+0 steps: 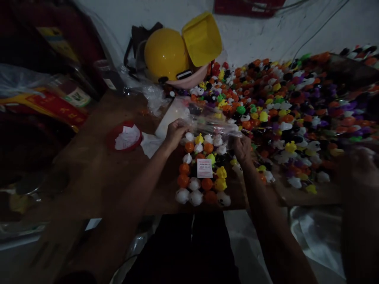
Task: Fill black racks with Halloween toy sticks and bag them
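Both grips pinch a clear, glossy plastic bag (pixel 204 165) of smooth plastic toys (pixel 189 183), a matt paper label (pixel 204 168) on it. Beneath lies a dull wooden desk (pixel 97 173); beyond the grips, a shiny yellow plastic helmet (pixel 166 53).

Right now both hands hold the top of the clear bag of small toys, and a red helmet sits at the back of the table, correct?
Not quite: the helmet is yellow, not red, as the head view shows. The rest stands: the left hand and right hand hold the top of the clear bag of small toys on the table.
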Action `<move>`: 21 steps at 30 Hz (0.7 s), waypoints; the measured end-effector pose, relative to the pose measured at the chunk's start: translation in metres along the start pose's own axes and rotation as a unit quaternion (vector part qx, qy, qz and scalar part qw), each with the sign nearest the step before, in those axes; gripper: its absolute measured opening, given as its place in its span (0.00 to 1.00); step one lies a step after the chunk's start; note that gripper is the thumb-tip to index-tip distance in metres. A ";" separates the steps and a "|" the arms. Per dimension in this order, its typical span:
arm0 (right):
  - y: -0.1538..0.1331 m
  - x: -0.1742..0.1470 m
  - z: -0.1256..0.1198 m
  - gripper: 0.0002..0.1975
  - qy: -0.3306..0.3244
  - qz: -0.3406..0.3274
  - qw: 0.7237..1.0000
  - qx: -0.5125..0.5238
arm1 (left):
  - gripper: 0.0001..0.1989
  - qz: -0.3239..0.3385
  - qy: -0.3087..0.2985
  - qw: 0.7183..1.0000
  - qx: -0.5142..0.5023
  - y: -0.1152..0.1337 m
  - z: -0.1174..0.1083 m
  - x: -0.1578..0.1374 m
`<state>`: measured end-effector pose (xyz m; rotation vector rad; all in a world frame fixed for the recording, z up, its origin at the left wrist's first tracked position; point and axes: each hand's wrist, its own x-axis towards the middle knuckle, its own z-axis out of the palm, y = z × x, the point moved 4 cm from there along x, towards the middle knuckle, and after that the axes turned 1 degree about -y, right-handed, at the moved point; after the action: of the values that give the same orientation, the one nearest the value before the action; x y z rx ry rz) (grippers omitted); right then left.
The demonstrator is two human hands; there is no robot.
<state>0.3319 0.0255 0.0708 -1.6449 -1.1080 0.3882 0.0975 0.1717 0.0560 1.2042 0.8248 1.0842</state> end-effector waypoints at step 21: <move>0.012 -0.113 0.026 0.24 -0.025 0.077 0.997 0.014 | 0.26 0.156 -0.065 0.937 0.307 -0.025 -0.047 -0.103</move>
<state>0.2604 -0.0510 0.0193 -1.7100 -1.0101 0.5440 0.0281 0.0881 0.0167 1.9661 0.9217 1.0088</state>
